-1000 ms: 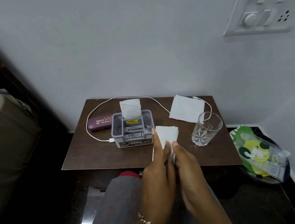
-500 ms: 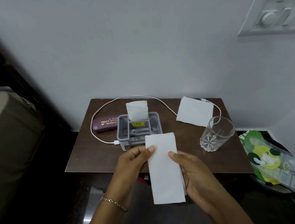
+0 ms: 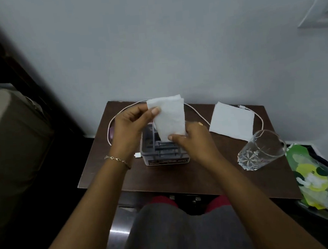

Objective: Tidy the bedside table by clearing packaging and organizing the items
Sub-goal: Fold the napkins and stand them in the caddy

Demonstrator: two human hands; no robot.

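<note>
At the left of the frame I am watching the edge of a bed (image 3: 5,138) sitting beside the brown bedside table (image 3: 103,169). Just left of centre, the left hand (image 3: 128,127), a bracelet (image 3: 117,161) lying on its wrist, is pinching the upper left corner of a folded white tissue (image 3: 170,117) between thumb and fingers. The tissue is standing upright over the grey organizer (image 3: 164,154) at mid-frame, its lower edge reaching the back compartment; I cannot tell whether it is going inside. The right hand (image 3: 195,141) is pinching that lower edge, thumb in front. A white cable (image 3: 197,113) is looping behind the organizer. Further right, a second tissue (image 3: 231,121) is lying flat, a clear glass (image 3: 260,151) is standing near the table's right edge, and green packaging (image 3: 318,180) is lying off the table at the lower right.
</note>
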